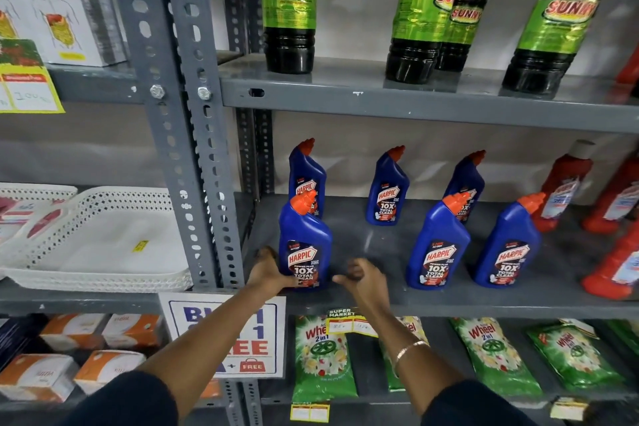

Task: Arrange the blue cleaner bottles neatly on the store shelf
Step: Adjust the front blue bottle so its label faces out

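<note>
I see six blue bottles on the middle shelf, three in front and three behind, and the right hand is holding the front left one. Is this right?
Not quite: in the head view the left hand holds the front left bottle. The right hand is beside it, touching nothing. The rest is right: six blue bottles on the middle shelf, three in front and three behind.

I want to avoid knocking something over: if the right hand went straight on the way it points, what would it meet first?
The right hand points left, so it would likely first meet the front-left blue bottle, which the left hand holds at its other side. Depth is unclear.
</note>
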`<state>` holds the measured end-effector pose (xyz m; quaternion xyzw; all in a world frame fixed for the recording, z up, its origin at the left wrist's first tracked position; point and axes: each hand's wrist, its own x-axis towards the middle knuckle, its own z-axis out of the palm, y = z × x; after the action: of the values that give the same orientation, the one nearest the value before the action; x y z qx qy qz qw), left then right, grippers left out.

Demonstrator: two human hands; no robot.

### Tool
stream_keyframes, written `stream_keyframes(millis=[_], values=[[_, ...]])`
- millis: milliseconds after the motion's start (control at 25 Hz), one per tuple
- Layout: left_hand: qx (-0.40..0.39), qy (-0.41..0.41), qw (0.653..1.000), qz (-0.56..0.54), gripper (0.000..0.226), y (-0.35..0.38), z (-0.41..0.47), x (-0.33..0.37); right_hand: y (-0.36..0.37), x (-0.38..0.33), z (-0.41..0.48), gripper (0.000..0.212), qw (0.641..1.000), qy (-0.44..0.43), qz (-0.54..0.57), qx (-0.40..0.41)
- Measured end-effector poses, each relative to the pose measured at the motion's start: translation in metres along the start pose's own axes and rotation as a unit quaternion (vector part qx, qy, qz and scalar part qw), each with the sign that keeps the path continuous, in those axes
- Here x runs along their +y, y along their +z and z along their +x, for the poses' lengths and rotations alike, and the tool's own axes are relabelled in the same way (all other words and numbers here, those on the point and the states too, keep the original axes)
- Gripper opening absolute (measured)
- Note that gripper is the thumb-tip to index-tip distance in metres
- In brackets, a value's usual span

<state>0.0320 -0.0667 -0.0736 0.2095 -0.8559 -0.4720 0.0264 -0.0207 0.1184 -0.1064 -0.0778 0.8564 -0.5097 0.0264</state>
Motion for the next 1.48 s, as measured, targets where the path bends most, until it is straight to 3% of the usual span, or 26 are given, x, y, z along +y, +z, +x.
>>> stream_keyframes(millis=[80, 200, 280, 400, 560, 640, 720, 920, 1480], values=[[0.099, 0.036, 0.993, -0.05, 0.047, 0.006, -0.013, 0.003, -0.021, 0.02, -0.012, 0.03, 0.99, -0.008, -0.043, 0.134], [0.272, 0.177, 0.945, -0.032, 0.037, 0.029, -0.041, 0.001, -0.062, 0.054, -0.021, 0.033, 0.96, 0.032, -0.012, 0.278], [0.222, 0.28, 0.934, 0.008, 0.033, 0.058, -0.052, 0.003, -0.093, 0.073, -0.017, 0.031, 0.953, 0.057, 0.027, 0.296], [0.054, 0.316, 0.947, 0.028, 0.026, 0.111, -0.045, 0.029, -0.134, 0.093, 0.005, 0.04, 0.97, 0.092, 0.077, 0.213], [0.0, 0.193, 0.981, 0.009, 0.055, 0.173, -0.005, 0.082, -0.162, 0.104, 0.04, 0.052, 0.993, 0.09, 0.081, 0.017], [-0.038, 0.168, 0.984, 0.032, 0.065, 0.198, 0.007, 0.099, -0.173, 0.113, 0.053, 0.047, 0.997, 0.07, 0.029, -0.026], [-0.033, 0.146, 0.988, 0.033, 0.062, 0.208, 0.012, 0.106, -0.177, 0.115, 0.059, 0.038, 0.999, 0.039, -0.015, -0.032], [0.01, 0.131, 0.987, 0.093, 0.052, 0.192, 0.007, 0.103, -0.166, 0.105, 0.057, 0.05, 0.997, 0.012, -0.059, -0.05], [0.004, 0.135, 0.988, 0.081, 0.053, 0.171, 0.003, 0.085, -0.15, 0.086, 0.043, 0.057, 0.998, 0.013, 0.009, -0.057]])
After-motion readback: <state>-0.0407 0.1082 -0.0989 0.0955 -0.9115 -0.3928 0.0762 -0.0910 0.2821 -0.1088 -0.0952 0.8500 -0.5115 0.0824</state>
